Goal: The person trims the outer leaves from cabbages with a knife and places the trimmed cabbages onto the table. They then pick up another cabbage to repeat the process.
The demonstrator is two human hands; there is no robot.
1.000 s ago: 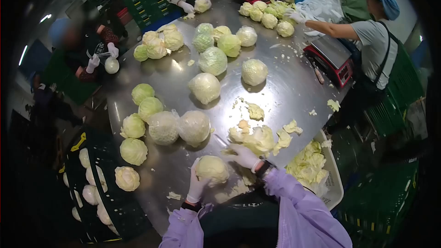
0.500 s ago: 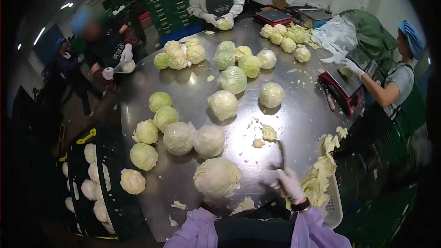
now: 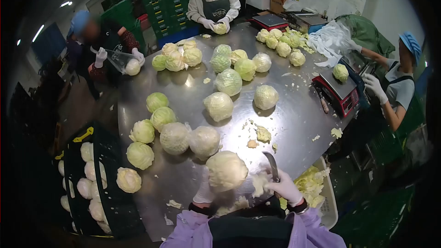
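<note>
The left hand (image 3: 203,192) is cupped round the near side of the cabbage (image 3: 226,171), which sits on the steel table (image 3: 294,110) right in front of the person; its fingers are mostly hidden. The right hand (image 3: 285,187) is closed tight on the knife (image 3: 272,164), blade up, just beside the head. A round head on smooth steel could roll (leaf scraps (image 3: 173,204) lie about too), and the blade might then slip toward the gloved left fingers

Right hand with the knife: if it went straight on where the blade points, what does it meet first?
Probably the loose cabbage scrap on the steel table, just beyond the knife tip of the right hand; depth is unclear.
</note>
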